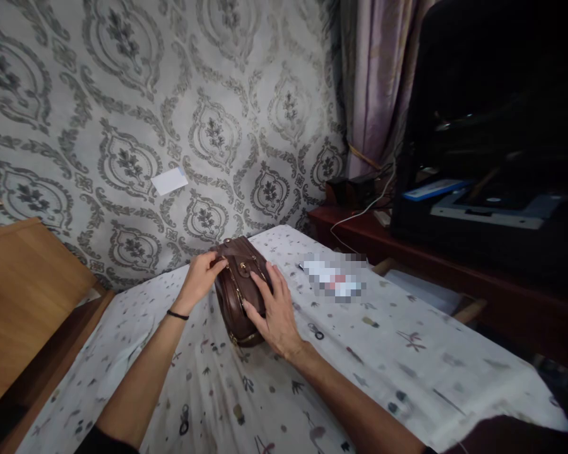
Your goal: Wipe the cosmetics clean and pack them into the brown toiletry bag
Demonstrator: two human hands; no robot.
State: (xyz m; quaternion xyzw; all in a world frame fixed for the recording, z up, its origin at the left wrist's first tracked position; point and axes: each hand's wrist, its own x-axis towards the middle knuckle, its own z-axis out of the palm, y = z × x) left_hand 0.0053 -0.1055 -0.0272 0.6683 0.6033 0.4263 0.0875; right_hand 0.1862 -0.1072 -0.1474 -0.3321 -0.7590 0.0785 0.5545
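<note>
A brown leather handbag (pixel 246 296) with gold-coloured zippers and a small metal emblem lies on the patterned white sheet (pixel 208 403). My left hand (pixel 201 280), a black band round its wrist, pinches at the far left edge of the bag where a zipper line ends. The fingertips hide the zipper pull itself. Across the bag's right side rests my right hand (pixel 278 312), its fingers spread and its thumb near the zipper, pressing rather than wrapping round it.
A blurred-out flat item (pixel 334 277) lies on the sheet to the bag's right. Patterned wallpaper rises behind, with a white card (pixel 169 181) on it. A wooden panel (pixel 33 296) borders the left; a dark red desk (pixel 360 227) and a large black screen (pixel 492 126) stand right.
</note>
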